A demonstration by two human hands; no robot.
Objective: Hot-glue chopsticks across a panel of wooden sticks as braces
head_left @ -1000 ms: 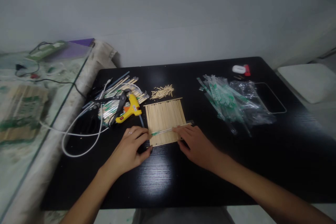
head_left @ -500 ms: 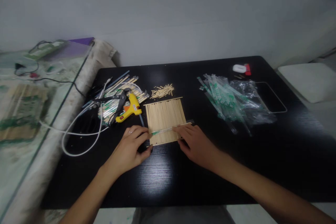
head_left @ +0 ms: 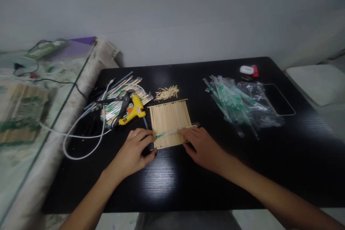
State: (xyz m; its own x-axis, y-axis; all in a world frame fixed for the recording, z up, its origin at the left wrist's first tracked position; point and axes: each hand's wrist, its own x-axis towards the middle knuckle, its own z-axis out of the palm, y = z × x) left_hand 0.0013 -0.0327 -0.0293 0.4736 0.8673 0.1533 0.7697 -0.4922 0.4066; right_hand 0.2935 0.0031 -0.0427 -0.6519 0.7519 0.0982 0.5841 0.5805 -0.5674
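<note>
Hardly moved since the earlier frame, except for a very slight shift of the whole view, with both hands and the sticks kept in the same place relative to each other. Just ahead of the hands, on the black surface (head_left: 172, 194), see a flat panel of pale sticks (head_left: 171, 116), running away from the body. Across it, closer to its near edge, notice one wrapped stick (head_left: 169, 133), laid with its long axis from left to right and rising a little toward the right. Equally near to both hands, in fact touched by both: by the left hand (head_left: 138, 149) at its left end, by the right hand (head_left: 198, 146) along its right part, with a dark tip jutting past the fingers. Reaching inward from both sides, with forearms low and palms down. On the left, with fingers half bent and thumb apart, by the panel's near left corner; on the right, with fingers stretched more and thumb below them, by the near right corner. Cannot tell if gripping the wrapped stick or only pressing it down
</note>
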